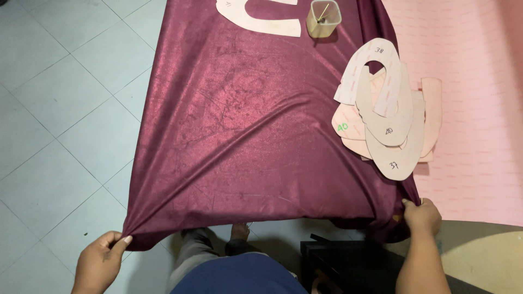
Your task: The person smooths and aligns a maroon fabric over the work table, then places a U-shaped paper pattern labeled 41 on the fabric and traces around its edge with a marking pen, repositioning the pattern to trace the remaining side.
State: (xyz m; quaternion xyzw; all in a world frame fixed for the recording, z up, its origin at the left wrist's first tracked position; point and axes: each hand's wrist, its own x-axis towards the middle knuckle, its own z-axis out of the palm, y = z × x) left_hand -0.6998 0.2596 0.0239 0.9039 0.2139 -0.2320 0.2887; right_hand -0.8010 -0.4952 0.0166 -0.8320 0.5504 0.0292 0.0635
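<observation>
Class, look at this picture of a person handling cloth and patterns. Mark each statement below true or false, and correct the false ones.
1. The left hand grips a corner of the dark red cloth. True.
2. The right hand holds a pair of scissors. False: it grips the near edge of the cloth; no scissors show.
3. A stack of card patterns lies on the right side of the cloth. True.
4. The small clear cup lies tipped over on the tiled floor. False: it stands upright on the cloth at the far end.
5. The cloth is bright green. False: it is dark red.
</observation>
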